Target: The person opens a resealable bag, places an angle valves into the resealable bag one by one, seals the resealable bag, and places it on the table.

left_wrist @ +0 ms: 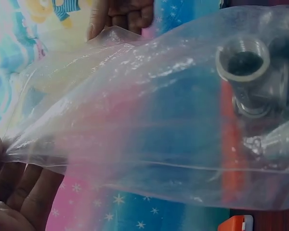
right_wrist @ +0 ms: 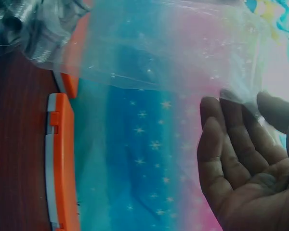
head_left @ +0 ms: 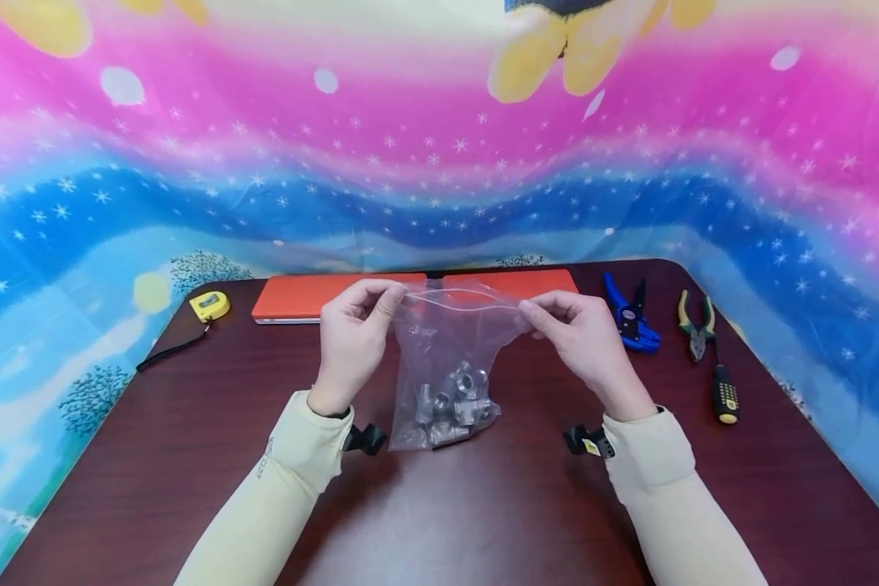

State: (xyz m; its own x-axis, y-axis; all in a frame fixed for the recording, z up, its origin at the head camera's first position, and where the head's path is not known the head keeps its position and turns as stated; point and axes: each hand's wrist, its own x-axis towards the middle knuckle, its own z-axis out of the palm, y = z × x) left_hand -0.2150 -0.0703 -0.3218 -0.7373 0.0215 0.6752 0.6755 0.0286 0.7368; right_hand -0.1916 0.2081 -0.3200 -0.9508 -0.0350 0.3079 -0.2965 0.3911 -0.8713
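A clear plastic bag (head_left: pixel 450 346) hangs above the dark wooden table (head_left: pixel 483 505), its bottom resting on the surface. Several grey metal pipe fittings (head_left: pixel 456 403) lie bunched in its lower part; one threaded fitting (left_wrist: pixel 243 60) shows close up in the left wrist view. My left hand (head_left: pixel 359 330) pinches the bag's top left corner. My right hand (head_left: pixel 579 334) pinches the top right corner, thumb and fingers (right_wrist: pixel 241 113) closed on the film. The bag's upper edge (head_left: pixel 461 297) is stretched between both hands.
An orange case (head_left: pixel 308 297) lies behind the bag at the table's back edge. A yellow tape measure (head_left: pixel 209 306) sits back left. Blue cutters (head_left: pixel 630 313), pliers (head_left: pixel 696 325) and a yellow-black screwdriver (head_left: pixel 723 395) lie at the right. A colourful backdrop surrounds the table.
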